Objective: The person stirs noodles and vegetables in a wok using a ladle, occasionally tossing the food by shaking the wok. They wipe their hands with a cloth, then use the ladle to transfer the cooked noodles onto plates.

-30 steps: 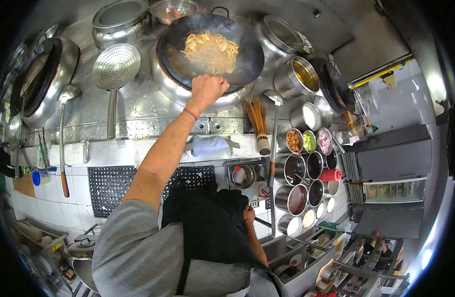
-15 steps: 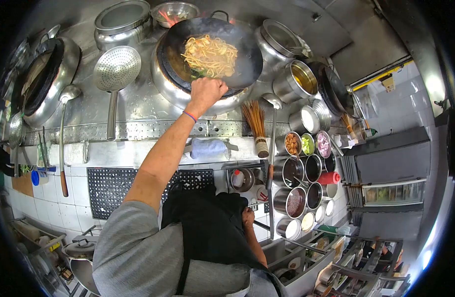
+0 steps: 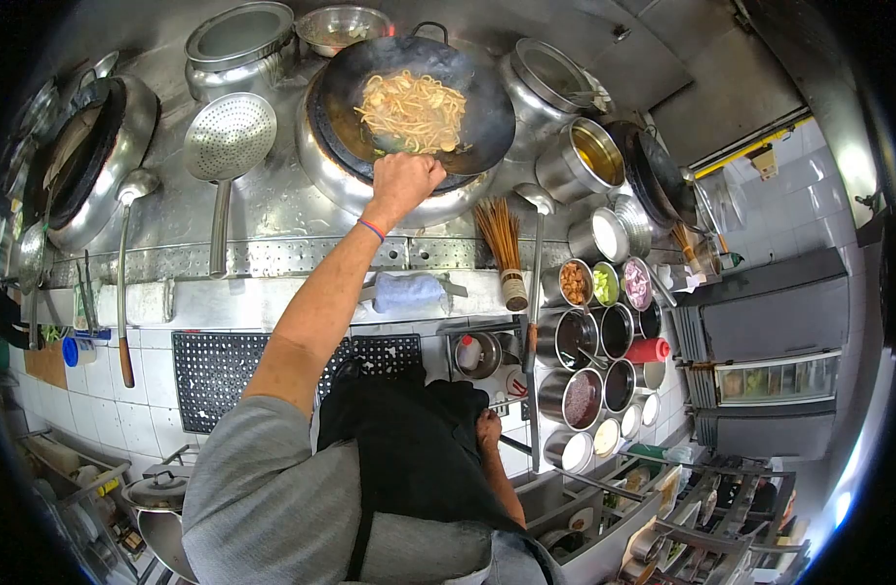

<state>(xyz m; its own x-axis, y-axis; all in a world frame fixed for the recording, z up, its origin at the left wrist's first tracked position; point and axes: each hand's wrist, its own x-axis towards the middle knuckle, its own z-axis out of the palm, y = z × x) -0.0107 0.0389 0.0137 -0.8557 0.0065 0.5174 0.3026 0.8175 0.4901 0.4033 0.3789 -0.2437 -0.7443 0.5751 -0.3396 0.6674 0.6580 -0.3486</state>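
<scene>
My left hand (image 3: pixel 407 185) is closed in a fist at the near edge of a black wok (image 3: pixel 492 107), gripping it there; the exact part held is hidden under my fingers. The wok rests tilted on a round steel burner ring (image 3: pixel 316 161). Inside it lies a mound of fried noodles (image 3: pixel 412 112), with light steam above. Low beside my black apron (image 3: pixel 399 419), my right hand (image 3: pixel 488 429) has its fingers curled. What it holds, if anything, cannot be made out.
A perforated skimmer (image 3: pixel 231 136) and a ladle (image 3: pixel 138 183) lie left of the wok. To its right are a bamboo brush (image 3: pixel 502 244), another ladle (image 3: pixel 536 198) and a pot of yellow liquid (image 3: pixel 594 156). Several seasoning pots (image 3: pixel 583 398) stand further right. A folded blue cloth (image 3: pixel 409 292) sits on the front ledge.
The wok and my left hand have shifted very slightly left. The noodles have settled a little, and their green leaf shows less. The red-orange glow at the bowl behind is gone.
</scene>
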